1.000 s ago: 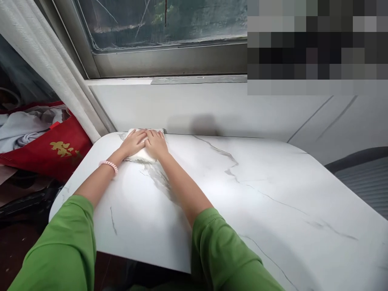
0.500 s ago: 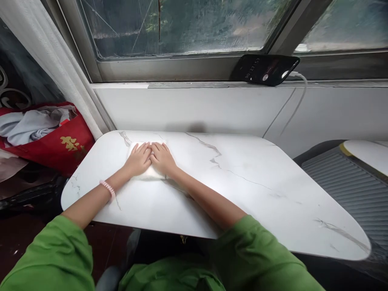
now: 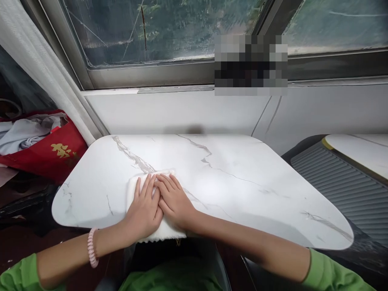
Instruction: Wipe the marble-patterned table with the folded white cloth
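A white fluffy cloth [image 3: 168, 230] lies folded on the white marble-patterned tabletop [image 3: 230, 178], its lower edge at the table's near edge. My left hand [image 3: 144, 212], with a pink coil band [image 3: 92, 247] on its wrist, presses flat on the cloth, fingers stretched out. Beside it, my right hand [image 3: 176, 202] also rests flat on the cloth with fingers extended. The two hands touch, and the fingertips of both point toward the window. Most of the cloth's middle is hidden under them.
A red bag [image 3: 60, 149] with grey fabric in it stands left of the table, below a white curtain [image 3: 57, 76]. The window ledge [image 3: 176, 89] runs behind, with a pixelated patch over part of it. A grey ribbed surface [image 3: 339, 190] is at right.
Both hands have drawn the cloth toward me, from the far part of the tabletop to its near edge. My elbows have bent outward, and the view has shifted slightly right.
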Tool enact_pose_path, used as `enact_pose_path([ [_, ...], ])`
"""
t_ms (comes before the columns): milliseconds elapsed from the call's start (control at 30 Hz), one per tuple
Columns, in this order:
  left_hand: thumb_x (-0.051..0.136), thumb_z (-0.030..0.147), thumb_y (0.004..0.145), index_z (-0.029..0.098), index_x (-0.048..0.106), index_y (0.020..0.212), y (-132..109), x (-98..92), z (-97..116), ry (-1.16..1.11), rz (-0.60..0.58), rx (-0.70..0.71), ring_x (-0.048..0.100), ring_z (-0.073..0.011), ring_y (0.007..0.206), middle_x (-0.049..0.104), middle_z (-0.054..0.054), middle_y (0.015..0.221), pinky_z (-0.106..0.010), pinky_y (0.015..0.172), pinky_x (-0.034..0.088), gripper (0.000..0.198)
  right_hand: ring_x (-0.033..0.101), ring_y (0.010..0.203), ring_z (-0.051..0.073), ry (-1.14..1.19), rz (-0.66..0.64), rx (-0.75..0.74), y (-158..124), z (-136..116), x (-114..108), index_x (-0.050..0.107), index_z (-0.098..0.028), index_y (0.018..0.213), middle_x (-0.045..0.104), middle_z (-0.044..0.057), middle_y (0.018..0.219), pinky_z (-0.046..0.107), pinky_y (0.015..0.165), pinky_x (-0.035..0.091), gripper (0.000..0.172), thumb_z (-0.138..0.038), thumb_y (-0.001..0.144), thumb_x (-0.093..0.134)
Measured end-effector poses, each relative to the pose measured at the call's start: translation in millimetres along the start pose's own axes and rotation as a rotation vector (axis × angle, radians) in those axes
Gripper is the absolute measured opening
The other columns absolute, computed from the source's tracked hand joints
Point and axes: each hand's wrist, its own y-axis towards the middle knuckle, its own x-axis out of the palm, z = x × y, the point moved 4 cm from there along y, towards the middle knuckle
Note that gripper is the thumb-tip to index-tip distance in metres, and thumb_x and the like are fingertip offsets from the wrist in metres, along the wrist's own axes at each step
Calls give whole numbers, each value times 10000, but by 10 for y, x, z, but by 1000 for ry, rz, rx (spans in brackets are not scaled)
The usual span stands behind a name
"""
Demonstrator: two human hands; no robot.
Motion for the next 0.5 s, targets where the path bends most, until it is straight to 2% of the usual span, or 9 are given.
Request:
enact_pose_path([
  [100,349,209,934,93,416,1442,166,27,-103,-37,-32,-16,155,-283,1507,318,-162,1580,-554,1229,122,525,396,1389,251,47,-23,34,134,124,-9,540,-107,1276,540,153,1410,486,1224,192,438,-214,889,365],
  [200,353,222,934,128,429,1430,452,79,-260,-76,-35,-22,223,-268,1490,359,-159,1561,-544,1228,124,510,398,1386,247,47,-15,75,359,342,-24,541,-120,1256,538,156,1412,485,1217,195,420,-219,889,361],
  [500,355,193,924,160,456,1400,1755,278,-795,-133,7,-87,330,-230,1438,431,-119,1517,-487,1225,129,487,525,1203,250,9,91,105,1300,1332,-131,556,-138,1199,622,141,1271,483,1147,266,418,-178,858,318],
])
